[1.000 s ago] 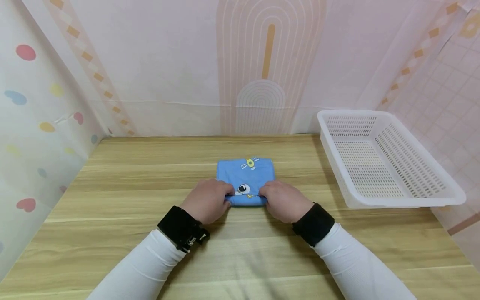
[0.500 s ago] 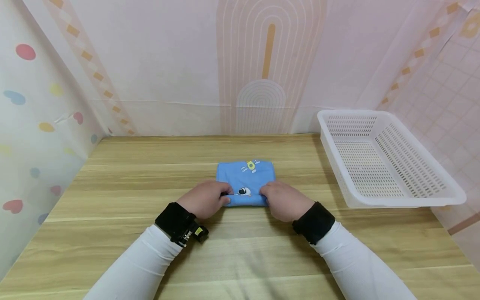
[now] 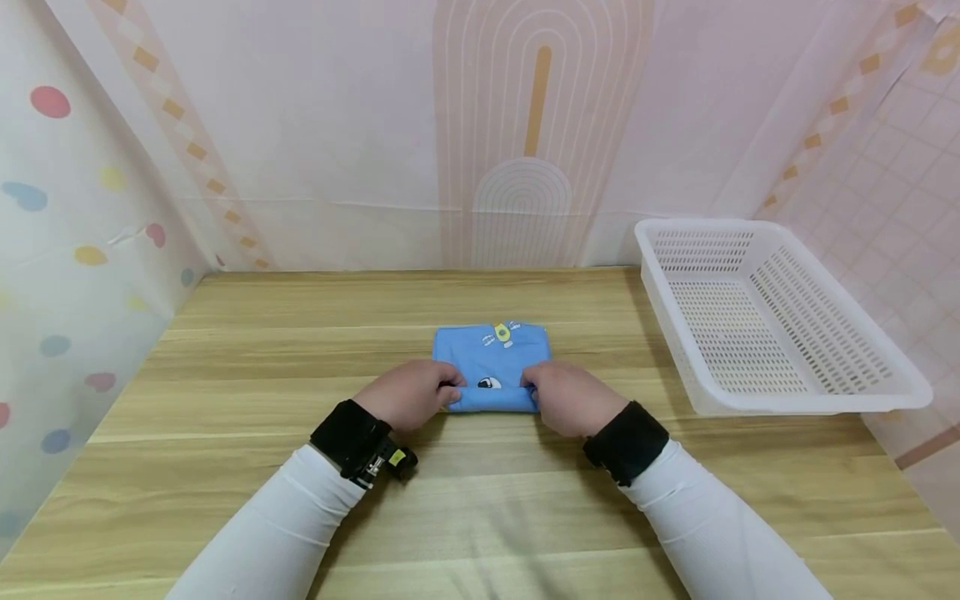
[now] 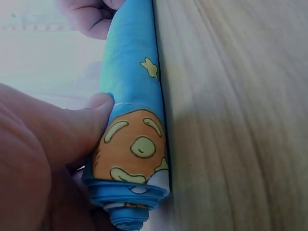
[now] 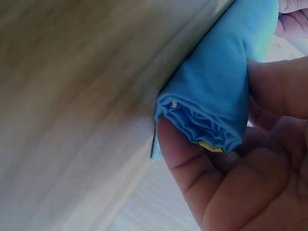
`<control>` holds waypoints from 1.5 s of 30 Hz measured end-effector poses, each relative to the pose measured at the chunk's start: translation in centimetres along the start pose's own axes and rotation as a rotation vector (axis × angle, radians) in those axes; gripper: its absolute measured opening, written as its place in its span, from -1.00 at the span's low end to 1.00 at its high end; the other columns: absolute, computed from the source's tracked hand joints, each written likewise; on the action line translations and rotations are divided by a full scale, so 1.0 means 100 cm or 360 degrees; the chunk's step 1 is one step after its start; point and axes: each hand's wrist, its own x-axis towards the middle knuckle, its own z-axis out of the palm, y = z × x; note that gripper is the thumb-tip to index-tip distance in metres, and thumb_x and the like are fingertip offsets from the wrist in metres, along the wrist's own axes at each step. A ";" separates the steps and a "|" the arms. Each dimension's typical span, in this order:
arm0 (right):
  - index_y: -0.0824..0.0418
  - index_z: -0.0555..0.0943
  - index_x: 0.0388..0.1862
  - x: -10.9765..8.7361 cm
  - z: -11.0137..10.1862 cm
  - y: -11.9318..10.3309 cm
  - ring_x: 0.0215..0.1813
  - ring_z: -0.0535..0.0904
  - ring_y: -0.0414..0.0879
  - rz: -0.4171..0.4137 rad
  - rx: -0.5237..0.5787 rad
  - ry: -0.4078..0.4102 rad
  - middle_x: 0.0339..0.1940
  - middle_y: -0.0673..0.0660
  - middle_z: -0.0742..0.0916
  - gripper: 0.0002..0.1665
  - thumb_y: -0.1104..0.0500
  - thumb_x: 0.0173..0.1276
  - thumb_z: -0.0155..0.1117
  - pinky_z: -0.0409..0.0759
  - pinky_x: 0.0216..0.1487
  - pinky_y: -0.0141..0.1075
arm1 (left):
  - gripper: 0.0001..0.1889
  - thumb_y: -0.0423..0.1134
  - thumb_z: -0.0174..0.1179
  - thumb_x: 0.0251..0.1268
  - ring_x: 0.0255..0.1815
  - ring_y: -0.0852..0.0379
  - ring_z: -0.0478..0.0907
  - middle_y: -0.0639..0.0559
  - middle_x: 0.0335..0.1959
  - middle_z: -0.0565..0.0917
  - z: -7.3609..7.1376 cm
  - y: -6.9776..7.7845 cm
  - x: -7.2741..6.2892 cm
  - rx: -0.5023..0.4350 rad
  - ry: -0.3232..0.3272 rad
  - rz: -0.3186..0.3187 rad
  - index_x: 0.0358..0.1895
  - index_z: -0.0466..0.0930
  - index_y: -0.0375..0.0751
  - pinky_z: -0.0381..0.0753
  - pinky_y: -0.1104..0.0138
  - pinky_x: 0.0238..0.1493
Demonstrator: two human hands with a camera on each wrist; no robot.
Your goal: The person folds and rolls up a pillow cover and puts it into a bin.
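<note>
A blue printed cloth [image 3: 491,354], folded into layers, lies in the middle of the table with its near edge rolled into a thick tube. My left hand [image 3: 408,395] grips the left end of that roll, thumb toward the far side. At the right end, my right hand [image 3: 573,400] pinches it the same way. In the left wrist view the stacked layers of the cloth [image 4: 132,86] show at its end, with an orange print and a yellow star. The right wrist view shows the cloth's spiralled end [image 5: 211,72] between my curled fingers and thumb.
A white plastic basket [image 3: 678,350] with slotted sides stands at the right on the wooden table [image 3: 300,333]. Patterned sheets [image 3: 337,125] hang behind the table and along both sides.
The near edge has been rolled a little farther up the cloth, covering more of the white printed figure. The left hand has shifted slightly left; the basket has stayed put.
</note>
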 end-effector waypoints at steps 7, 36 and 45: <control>0.15 0.64 -0.04 0.000 -0.001 0.000 -0.15 0.55 -0.07 0.0038 0.0051 0.0102 -0.15 0.06 0.70 -0.90 0.29 0.56 0.24 0.65 0.05 -0.16 | -0.84 -0.19 0.20 0.59 -0.13 0.13 0.58 0.10 -0.13 0.74 0.001 0.002 0.000 -0.0042 0.0057 -0.0029 0.05 0.73 -0.07 0.63 0.12 0.10; 0.21 0.78 -0.17 -0.009 0.001 -0.012 -0.26 0.52 -0.13 -0.0229 -0.0284 0.0279 -0.26 0.06 0.72 -0.81 0.42 0.46 0.28 0.66 -0.07 -0.20 | -0.88 -0.21 0.40 0.30 -0.42 0.16 0.55 0.15 -0.45 0.68 0.015 0.031 -0.016 0.0790 0.0531 0.0221 -0.42 0.71 0.05 0.57 0.07 -0.20; 0.19 0.78 -0.25 -0.012 0.001 -0.012 -0.29 0.52 -0.14 -0.0296 -0.0363 0.0307 -0.32 0.05 0.70 -0.88 0.39 0.32 0.44 0.63 -0.16 -0.23 | -0.86 -0.33 0.29 0.39 -0.26 0.06 0.68 0.07 -0.25 0.78 0.016 0.035 -0.015 0.0810 0.0459 0.0142 -0.19 0.80 0.00 0.60 0.08 -0.12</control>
